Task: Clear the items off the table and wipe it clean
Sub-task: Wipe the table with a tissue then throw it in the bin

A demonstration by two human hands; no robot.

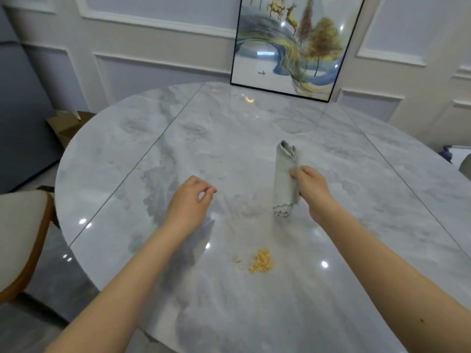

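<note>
Framed painting [293, 44]: black frame, deer and autumn trees, stands on the far edge of the worktop, leaning against the wall. Panelled wall [158, 47]: pale, with white mouldings. Chair [23, 238]: cream seat, brown wooden rim, at the left, just beside the worktop's edge. Cardboard box [67, 126]: brown, open flaps, on the floor behind the left rim. Floor [33, 324]: glossy grey.

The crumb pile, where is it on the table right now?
In the head view, the crumb pile lies on the marble table near its front edge, between the two forearms, nearer than the left hand and the cloth.
</note>
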